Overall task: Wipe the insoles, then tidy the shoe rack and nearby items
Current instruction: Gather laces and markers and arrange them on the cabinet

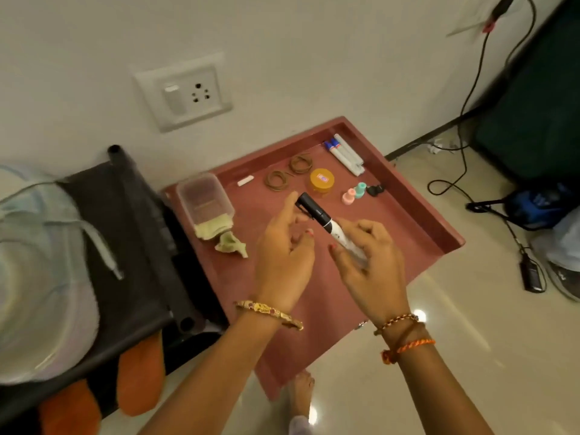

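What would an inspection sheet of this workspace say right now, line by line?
Surface: reddish tray on a pale tiled floor, against the wall.
Job's things: black shoe rack at left with orange insoles poking out; crumpled wipe beside a clear plastic box.
Clutter: rubber bands, orange-lidded jar, two blue-capped markers, small pink and green pieces, white chalk stub.
Hands: right hand grips a black-capped marker; left hand open, fingertip near the cap.
Cables: black cable runs down the wall onto the floor.
Surroundings: wall socket, dark bag, blue item.
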